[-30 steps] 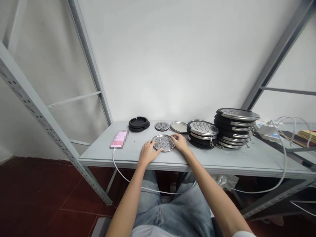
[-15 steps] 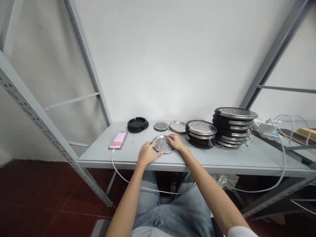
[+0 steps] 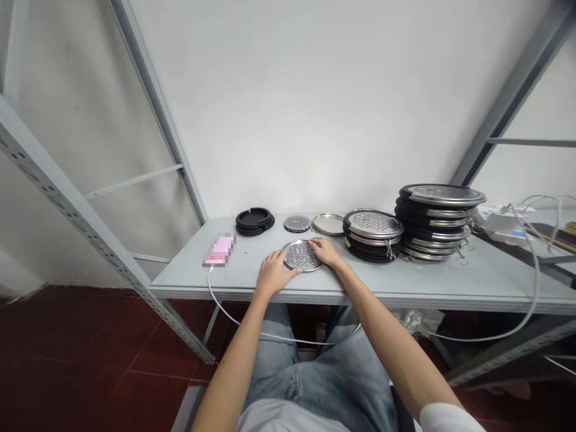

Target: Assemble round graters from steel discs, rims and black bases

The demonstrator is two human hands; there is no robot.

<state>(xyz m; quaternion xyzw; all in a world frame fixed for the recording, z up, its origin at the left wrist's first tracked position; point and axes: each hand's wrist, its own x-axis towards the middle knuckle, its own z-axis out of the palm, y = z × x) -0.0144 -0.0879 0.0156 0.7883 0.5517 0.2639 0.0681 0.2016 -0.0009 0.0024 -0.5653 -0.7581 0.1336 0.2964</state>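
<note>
A round metal disc with a raised, perforated pattern (image 3: pixel 302 256) lies on the grey table near its front edge. My left hand (image 3: pixel 274 273) rests at the disc's left side, fingers spread, thumb along its lower rim. From the right, my right hand (image 3: pixel 326 251) reaches over the disc's right part with its fingertips on the surface. Behind the disc are a smaller patterned disc (image 3: pixel 297 224) and a plain shallow metal ring or lid (image 3: pixel 329 224). Black rings (image 3: pixel 254 221) are stacked at the back left.
Two stacks of black-rimmed metal discs stand on the right, a shorter one (image 3: pixel 373 234) and a taller one (image 3: pixel 438 222). A pink-screened phone (image 3: pixel 220 249) lies on the left, its white cable (image 3: pixel 234 321) hanging past the table edge (image 3: pixel 252 295). Metal shelf posts flank the table.
The camera view has shifted slightly, so the table and objects appear a little higher and farther right. Both hands stay on the disc in nearly the same pose.
</note>
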